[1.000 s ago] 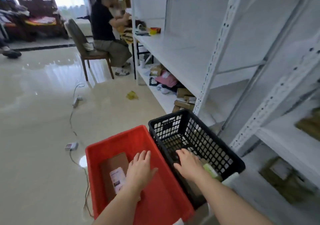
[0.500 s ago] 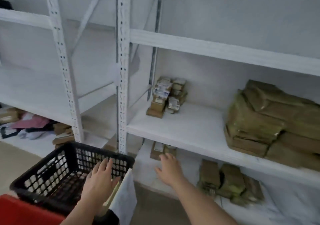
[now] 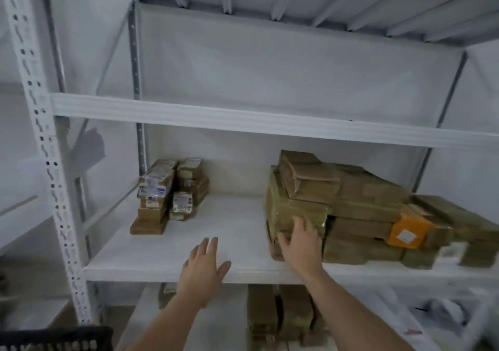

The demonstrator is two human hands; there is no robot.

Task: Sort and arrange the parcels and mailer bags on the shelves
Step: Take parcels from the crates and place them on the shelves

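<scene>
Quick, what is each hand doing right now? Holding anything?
Left hand: open, fingers straight, holding nothing, over the shelf.
Right hand: open, fingers spread against the big parcel stack, not gripping it.

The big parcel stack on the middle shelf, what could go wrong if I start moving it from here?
1. The right hand touches the left end of the big parcel stack; its top parcels lie tilted and unevenly piled, so a pull low down may tip them off.
2. The stack's front parcels sit close to the middle shelf edge and could drop.
3. The left hand hovers open, supporting nothing.
</scene>
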